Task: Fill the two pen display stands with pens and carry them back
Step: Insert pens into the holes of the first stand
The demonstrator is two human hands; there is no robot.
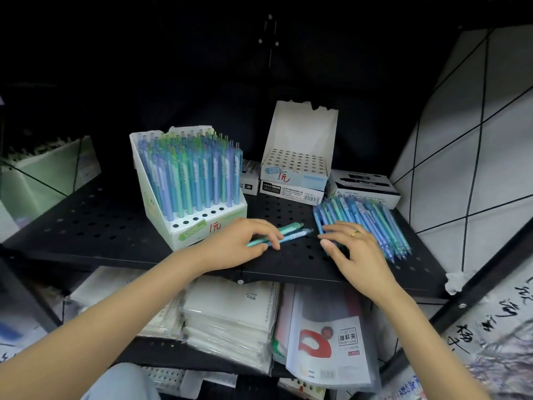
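Observation:
A white display stand (202, 226) on the black perforated shelf (101, 226) holds many blue and green pens, with its front row of holes bare. A second stand (294, 163) behind and to the right has no pens in its holes. My left hand (233, 246) grips a few blue and teal pens (291, 230) lying on the shelf. My right hand (352, 249), with a gold ring, rests with spread fingers on the near end of a loose pile of blue pens (369, 223).
Black-and-white boxes (363, 187) stand at the back of the shelf beside and under the second stand. A white gridded wall panel (461, 168) closes the right side. Plastic-wrapped notebooks (230, 319) and folders (328, 342) lie on the lower shelf. Pale green boxes (43, 174) sit left.

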